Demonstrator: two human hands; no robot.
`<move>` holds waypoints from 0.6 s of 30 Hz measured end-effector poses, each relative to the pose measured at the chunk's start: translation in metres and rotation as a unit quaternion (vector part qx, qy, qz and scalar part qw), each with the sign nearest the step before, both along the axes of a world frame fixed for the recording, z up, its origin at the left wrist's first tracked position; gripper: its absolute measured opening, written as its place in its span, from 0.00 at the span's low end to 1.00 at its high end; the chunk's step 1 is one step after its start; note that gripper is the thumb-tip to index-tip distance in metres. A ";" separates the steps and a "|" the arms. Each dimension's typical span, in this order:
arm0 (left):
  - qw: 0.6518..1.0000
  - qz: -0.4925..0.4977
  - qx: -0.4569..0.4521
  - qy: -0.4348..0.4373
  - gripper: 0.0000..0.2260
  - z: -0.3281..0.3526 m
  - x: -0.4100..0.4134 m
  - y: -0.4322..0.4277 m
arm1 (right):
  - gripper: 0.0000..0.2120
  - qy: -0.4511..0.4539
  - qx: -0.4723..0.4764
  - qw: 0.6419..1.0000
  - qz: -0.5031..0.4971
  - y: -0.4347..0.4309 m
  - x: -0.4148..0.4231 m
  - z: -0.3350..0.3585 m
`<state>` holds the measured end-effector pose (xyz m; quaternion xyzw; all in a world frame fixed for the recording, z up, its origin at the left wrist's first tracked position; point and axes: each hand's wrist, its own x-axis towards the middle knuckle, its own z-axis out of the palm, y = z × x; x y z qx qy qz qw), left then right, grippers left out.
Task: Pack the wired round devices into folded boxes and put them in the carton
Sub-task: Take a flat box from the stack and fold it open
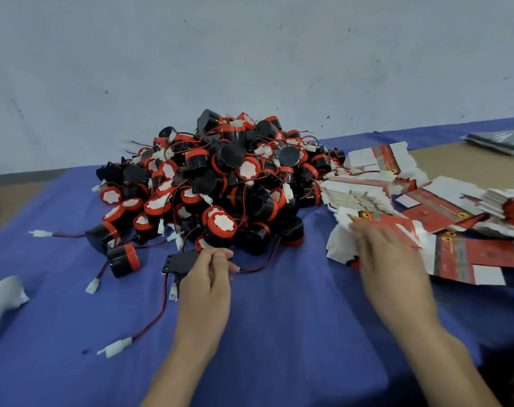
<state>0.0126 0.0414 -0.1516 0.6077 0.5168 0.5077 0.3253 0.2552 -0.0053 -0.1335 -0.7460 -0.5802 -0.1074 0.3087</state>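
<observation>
Both forearms reach in from bottom edge over blue cloth. Left hand at front of device pile, fingers curled narrow, pinching a thin red/black wire beside a black bracket-backed device. Right hand, blurred, lies palm-down w/ fingers spread flat on loose flat box blanks, red/white, fanned out right of pile; can't tell if it grips one. Stray white connector on its lead lies near left, between camera & pile. White crumpled item at far left edge. Grey bag far right, well apart. No carton or folded box visible.
</observation>
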 end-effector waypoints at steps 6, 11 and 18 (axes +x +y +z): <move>0.998 -0.007 -0.008 -0.065 0.12 0.005 0.002 0.002 | 0.12 0.381 0.308 0.867 0.095 0.000 -0.005 0.031; 0.994 -0.026 -0.004 -0.107 0.13 0.009 0.004 -0.003 | 0.10 0.687 0.136 0.697 0.152 0.016 -0.024 0.027; 0.983 -0.098 -0.095 -0.121 0.18 0.020 0.006 -0.019 | 0.13 0.716 -0.034 0.675 0.175 0.034 -0.058 0.006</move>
